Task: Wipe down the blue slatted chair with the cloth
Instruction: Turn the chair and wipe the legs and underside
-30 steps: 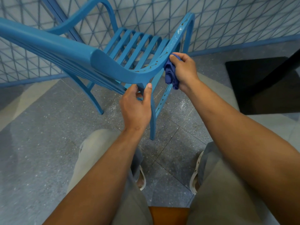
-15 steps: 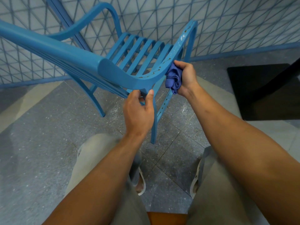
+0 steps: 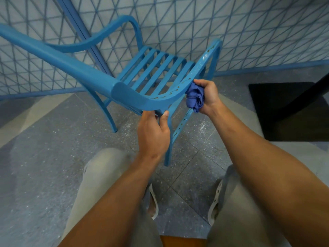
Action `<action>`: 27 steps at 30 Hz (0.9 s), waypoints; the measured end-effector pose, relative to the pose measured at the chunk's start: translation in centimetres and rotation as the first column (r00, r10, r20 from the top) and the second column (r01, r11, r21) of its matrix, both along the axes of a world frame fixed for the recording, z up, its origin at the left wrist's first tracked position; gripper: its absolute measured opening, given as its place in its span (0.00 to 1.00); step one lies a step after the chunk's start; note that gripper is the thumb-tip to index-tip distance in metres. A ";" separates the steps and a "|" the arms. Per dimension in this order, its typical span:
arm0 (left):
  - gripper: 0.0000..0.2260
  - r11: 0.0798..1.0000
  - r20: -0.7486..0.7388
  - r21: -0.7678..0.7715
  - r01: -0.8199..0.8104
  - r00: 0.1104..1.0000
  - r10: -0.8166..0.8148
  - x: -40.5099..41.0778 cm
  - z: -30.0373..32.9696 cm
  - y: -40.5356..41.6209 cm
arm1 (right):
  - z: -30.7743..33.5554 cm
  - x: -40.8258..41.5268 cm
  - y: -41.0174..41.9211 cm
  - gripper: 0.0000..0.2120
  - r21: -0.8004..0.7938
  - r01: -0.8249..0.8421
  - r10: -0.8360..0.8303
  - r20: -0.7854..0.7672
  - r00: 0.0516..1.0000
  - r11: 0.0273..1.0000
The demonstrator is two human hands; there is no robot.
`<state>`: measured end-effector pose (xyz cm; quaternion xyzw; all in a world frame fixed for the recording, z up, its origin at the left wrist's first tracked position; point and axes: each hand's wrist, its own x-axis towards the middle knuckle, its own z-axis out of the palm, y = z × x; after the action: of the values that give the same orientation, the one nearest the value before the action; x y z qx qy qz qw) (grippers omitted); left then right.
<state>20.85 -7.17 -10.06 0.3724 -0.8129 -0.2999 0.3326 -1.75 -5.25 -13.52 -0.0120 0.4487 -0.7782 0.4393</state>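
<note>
Blue-painted slatted armchair point(image 3: 156, 72) stands on the speckled grey floor point(image 3: 44, 166), its seat toward twelve o'clock from the person. The left hand point(image 3: 153, 134) curls its grip round the frame under the near corner. At about one o'clock, the right hand point(image 3: 207, 94) clutches a bunched dark-blue cloth point(image 3: 195, 100) against the outer side of the right armrest.

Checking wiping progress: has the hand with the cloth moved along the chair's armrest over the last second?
Yes. The right hand with the cloth has slid down the armrest toward the left hand, away from the front post.
</note>
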 end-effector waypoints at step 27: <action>0.07 0.991 -0.022 0.126 -0.048 0.998 0.051 3.5 0.6 -4.0 | 1.1 6.1 6.2 0.09 0.089 0.041 -0.048 0.079 0.996 0.995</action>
<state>24.33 -11.19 -9.49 0.4088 -0.7787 -0.3469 0.3258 4.39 0.97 -12.45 0.0485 0.4642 -0.7674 0.4397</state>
